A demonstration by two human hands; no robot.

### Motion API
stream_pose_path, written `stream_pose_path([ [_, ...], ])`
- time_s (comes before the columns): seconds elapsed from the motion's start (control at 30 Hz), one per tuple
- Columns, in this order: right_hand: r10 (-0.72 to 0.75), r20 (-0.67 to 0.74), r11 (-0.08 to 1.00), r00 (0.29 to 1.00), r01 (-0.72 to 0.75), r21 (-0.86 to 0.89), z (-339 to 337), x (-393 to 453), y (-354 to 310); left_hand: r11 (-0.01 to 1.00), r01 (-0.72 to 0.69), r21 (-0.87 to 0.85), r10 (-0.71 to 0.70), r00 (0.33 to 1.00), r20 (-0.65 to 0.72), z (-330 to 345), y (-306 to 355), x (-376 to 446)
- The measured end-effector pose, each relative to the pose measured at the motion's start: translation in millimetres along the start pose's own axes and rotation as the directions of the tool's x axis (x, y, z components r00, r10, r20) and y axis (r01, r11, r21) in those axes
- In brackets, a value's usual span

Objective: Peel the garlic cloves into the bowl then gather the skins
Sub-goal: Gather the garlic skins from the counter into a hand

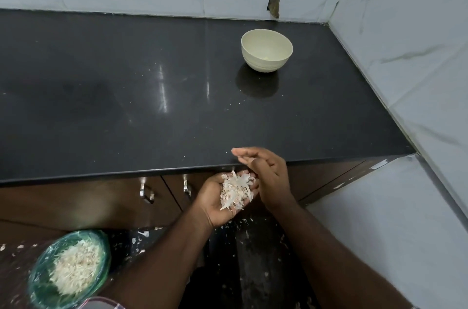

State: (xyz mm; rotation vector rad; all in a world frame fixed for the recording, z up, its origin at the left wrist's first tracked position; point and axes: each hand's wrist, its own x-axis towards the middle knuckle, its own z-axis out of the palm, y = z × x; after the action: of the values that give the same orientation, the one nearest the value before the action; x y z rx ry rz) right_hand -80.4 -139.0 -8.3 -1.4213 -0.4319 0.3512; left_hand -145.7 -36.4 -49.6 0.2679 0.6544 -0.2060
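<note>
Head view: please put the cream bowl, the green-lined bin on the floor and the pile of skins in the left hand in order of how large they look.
1. Green-lined bin, which looks largest, though it is also nearest the camera.
2. Cream bowl.
3. Pile of skins in the left hand, which looks smallest.

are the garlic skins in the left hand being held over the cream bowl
No, the left hand cups the garlic skins below the counter's front edge, while the cream bowl stands far back near the wall.
</note>
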Motion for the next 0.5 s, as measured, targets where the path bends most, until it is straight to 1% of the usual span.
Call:
stream_pose_path([
  [0.07,-0.037,-0.077,0.999,0.996,0.037,-0.006,3.4,-11.6,9.2,1.000,-0.015,-0.019,0.015,1.000,0.000,0.6,-4.0,-2.3],
  [0.23,-0.034,-0.255,0.994,0.966,0.060,0.093,19.6,-33.5,17.1,0.994,-0.055,-0.097,0.058,0.998,0.028,4.8,-13.3,-8.1],
  [0.3,-0.030,-0.290,0.988,0.957,0.073,0.139,26.3,-39.2,14.6,0.986,-0.078,-0.145,0.086,0.995,0.046,6.5,-16.6,-15.3],
  [0.37,-0.023,-0.317,0.983,0.948,0.079,0.163,33.2,-43.7,8.8,0.981,-0.121,-0.152,0.129,0.991,0.046,10.0,-19.4,-25.2],
  [0.5,0.011,-0.335,0.979,0.942,0.059,0.196,50.5,-52.7,-1.3,0.962,-0.200,-0.188,0.202,0.979,-0.007,9.1,-19.5,-38.9],
])
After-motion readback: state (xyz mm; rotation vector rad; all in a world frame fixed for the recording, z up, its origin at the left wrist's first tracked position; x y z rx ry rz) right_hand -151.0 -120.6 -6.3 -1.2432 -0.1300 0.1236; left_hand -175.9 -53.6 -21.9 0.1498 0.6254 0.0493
